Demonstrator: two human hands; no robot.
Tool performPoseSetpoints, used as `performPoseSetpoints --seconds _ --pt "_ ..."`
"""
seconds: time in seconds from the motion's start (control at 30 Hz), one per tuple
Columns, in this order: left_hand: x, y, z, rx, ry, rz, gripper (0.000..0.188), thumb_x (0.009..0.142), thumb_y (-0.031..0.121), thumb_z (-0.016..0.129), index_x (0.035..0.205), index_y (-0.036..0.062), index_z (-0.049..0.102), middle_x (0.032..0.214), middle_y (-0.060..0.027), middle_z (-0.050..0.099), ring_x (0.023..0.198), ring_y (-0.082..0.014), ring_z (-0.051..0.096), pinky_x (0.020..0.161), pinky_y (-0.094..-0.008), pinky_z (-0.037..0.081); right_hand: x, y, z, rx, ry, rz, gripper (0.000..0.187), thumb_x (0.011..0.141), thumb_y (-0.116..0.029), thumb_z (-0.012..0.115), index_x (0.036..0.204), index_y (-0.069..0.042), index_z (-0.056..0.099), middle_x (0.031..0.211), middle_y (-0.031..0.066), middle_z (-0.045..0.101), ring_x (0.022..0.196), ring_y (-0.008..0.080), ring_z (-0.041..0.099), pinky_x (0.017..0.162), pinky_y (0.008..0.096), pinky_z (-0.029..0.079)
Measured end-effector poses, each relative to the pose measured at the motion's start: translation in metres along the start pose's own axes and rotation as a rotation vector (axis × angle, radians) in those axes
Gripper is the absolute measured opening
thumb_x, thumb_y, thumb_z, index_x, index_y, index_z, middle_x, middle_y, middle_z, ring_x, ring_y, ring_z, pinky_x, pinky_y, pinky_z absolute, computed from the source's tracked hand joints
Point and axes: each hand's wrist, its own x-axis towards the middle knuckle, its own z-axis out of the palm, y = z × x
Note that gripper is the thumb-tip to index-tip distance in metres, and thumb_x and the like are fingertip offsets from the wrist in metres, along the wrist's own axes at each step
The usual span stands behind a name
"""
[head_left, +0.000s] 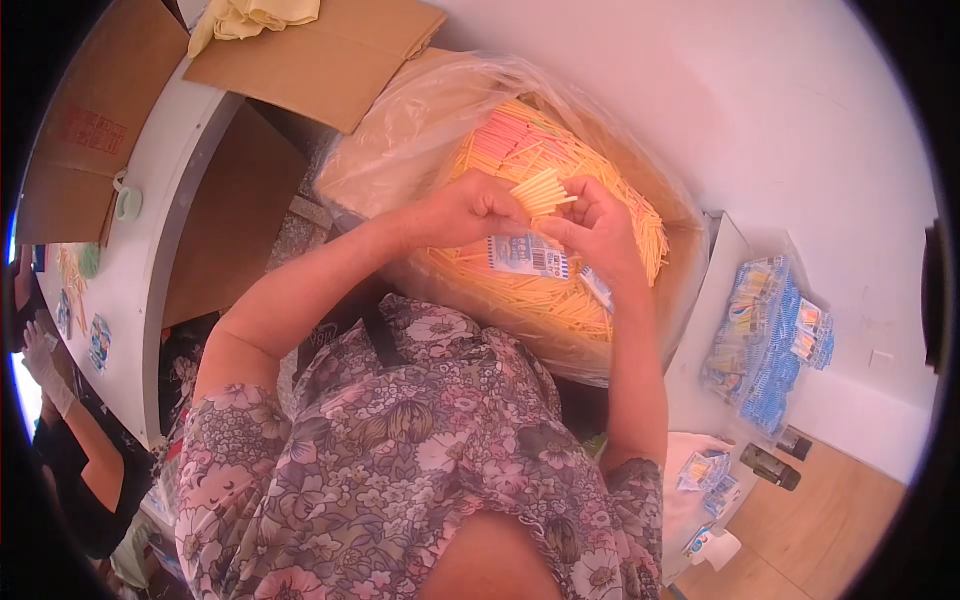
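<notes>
My left hand (474, 212) is closed round the left side of a small fanned bundle of thin pale-yellow sticks (541, 192). At the bundle's right end, my right hand (604, 232) pinches the stick tips between thumb and fingers. Both hands are over a large cardboard box lined with clear plastic (395, 150). Loose yellow sticks (640, 225) fill it, with pink sticks (503, 135) toward the far side. Just below my hands, a blue-and-white printed packet (528, 256) lies on the sticks. A second packet (597, 288) is partly hidden by my right wrist.
To the right, a clear bag (765, 340) holds many blue packets, with more packets (705, 470) below it. A white table (190, 190) stands left, bearing a cardboard box (90, 130). At far left, another person's gloved hand (42, 360) shows. A white wall rises behind the box.
</notes>
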Motion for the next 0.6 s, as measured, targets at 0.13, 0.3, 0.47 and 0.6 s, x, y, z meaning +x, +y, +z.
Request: performPoseSetpoints --seconds 0.13,0.3,0.47,0.6 --pt "-0.001 -0.008 0.003 -0.013 0.033 0.063 0.014 0.078 -0.001 0.064 0.092 0.0008 0.066 0.079 -0.0092 0.063 0.074 -0.0171 0.061 0.068 -0.0284 0.048 0.003 0.016 0.014 -0.007 0.146 -0.086 0.015 0.079 -0.003 0.068 0.089 0.001 0.058 0.072 0.0017 0.060 0.061 0.0048 0.054 0.051 0.0191 0.043" --pt "-0.001 -0.010 0.003 0.014 0.120 0.030 0.011 0.081 0.001 0.064 0.091 0.0003 0.067 0.082 -0.0086 0.065 0.079 -0.0152 0.061 0.071 -0.0276 0.048 0.001 0.017 0.017 0.110 0.253 -0.090 0.007 0.082 -0.003 0.065 0.079 0.001 0.060 0.075 0.0022 0.062 0.064 0.0052 0.055 0.057 0.0202 0.043" --pt "-0.002 -0.016 0.004 0.102 0.169 0.014 0.010 0.081 0.002 0.064 0.090 0.0010 0.067 0.079 -0.0085 0.065 0.077 -0.0170 0.061 0.069 -0.0285 0.048 0.004 0.045 0.010 0.088 0.426 -0.031 0.010 0.086 -0.007 0.059 0.081 0.001 0.061 0.069 -0.0006 0.056 0.063 0.0057 0.050 0.058 0.0206 0.040" --pt "-0.002 -0.013 0.008 0.178 0.177 0.113 0.011 0.079 0.000 0.063 0.088 0.0022 0.067 0.075 -0.0096 0.064 0.074 -0.0224 0.062 0.066 -0.0317 0.048 0.010 0.046 0.010 -0.498 0.187 -0.296 0.013 0.089 -0.012 0.056 0.082 -0.001 0.061 0.065 -0.0027 0.050 0.060 0.0053 0.046 0.057 0.0209 0.039"
